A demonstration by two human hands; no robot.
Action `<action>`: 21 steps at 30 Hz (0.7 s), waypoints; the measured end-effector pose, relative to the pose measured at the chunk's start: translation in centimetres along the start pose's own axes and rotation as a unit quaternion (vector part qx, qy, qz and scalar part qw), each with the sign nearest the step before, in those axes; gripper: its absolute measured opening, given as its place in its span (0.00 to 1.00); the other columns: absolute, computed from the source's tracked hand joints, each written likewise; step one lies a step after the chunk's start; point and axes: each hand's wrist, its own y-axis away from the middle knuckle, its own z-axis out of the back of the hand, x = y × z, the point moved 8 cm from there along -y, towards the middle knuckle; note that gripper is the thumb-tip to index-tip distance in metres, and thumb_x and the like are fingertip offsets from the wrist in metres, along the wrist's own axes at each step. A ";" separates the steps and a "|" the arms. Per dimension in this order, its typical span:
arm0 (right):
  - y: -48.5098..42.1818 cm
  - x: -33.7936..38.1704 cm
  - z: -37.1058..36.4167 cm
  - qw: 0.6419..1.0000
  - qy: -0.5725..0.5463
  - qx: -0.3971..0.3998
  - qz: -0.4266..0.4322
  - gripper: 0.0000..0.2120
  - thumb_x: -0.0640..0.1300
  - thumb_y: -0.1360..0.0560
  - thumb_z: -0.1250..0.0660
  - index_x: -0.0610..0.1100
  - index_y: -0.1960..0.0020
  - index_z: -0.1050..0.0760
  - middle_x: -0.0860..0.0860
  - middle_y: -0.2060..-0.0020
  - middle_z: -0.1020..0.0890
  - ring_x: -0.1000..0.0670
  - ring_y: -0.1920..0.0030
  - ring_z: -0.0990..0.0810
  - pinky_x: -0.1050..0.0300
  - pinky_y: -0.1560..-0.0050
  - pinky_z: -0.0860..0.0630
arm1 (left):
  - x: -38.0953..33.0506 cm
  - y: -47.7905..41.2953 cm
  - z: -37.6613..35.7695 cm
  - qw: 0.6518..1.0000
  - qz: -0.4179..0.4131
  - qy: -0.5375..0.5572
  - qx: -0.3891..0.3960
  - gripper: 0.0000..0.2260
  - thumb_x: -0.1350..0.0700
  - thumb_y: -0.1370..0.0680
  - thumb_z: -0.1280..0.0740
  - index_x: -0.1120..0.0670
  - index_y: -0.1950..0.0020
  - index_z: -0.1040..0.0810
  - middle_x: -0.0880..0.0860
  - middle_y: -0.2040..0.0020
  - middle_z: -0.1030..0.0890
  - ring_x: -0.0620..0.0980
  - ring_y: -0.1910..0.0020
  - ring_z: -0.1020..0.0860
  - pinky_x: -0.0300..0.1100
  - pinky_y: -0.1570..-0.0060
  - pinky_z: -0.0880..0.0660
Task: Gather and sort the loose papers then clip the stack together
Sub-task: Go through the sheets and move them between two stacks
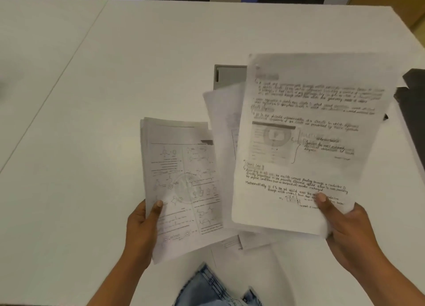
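Note:
My left hand (142, 227) grips a stack of printed papers (181, 181) with chemistry diagrams by its lower left edge, thumb on top. My right hand (345, 227) pinches a handwritten sheet (305, 130) at its bottom right corner, thumb on the page, held above the table. The sheet is blurred. Under it lie more loose papers (223, 126) on the white table (115, 75), and a further sheet (232, 243) pokes out near the front edge.
A grey flat box or tray (227, 75) lies on the table behind the papers, partly hidden. A dark object (411, 94) sits at the right edge. Blue jeans (211, 287) show below the table's front edge. Chairs stand beyond the far side.

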 end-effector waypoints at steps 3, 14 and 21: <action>-0.2 0.6 -0.7 1.000 -0.008 0.011 0.006 0.12 0.37 0.24 0.36 0.43 0.43 0.20 0.49 0.46 0.14 0.49 0.46 0.15 0.53 0.48 0.19 | -0.3 0.4 -0.5 1.000 0.002 0.004 0.008 0.07 0.57 0.20 0.34 0.54 0.45 0.18 0.53 0.52 0.13 0.55 0.55 0.14 0.48 0.58 0.17; -0.2 -5.0 -4.4 0.979 0.166 0.093 -0.066 0.28 0.50 0.36 0.20 0.48 0.39 0.24 0.51 0.47 0.14 0.49 0.47 0.15 0.55 0.51 0.17 | -1.6 3.4 -5.0 0.990 0.035 0.087 0.103 0.15 0.47 0.24 0.37 0.52 0.44 0.18 0.56 0.48 0.14 0.55 0.49 0.15 0.52 0.47 0.21; 0.6 -5.7 -6.9 0.917 0.173 0.326 -0.152 0.31 0.37 0.30 0.27 0.48 0.29 0.31 0.49 0.35 0.20 0.46 0.35 0.22 0.47 0.36 0.24 | -2.6 4.0 -5.6 0.992 0.020 0.074 0.098 0.18 0.39 0.25 0.44 0.44 0.45 0.19 0.45 0.50 0.13 0.43 0.49 0.16 0.41 0.46 0.23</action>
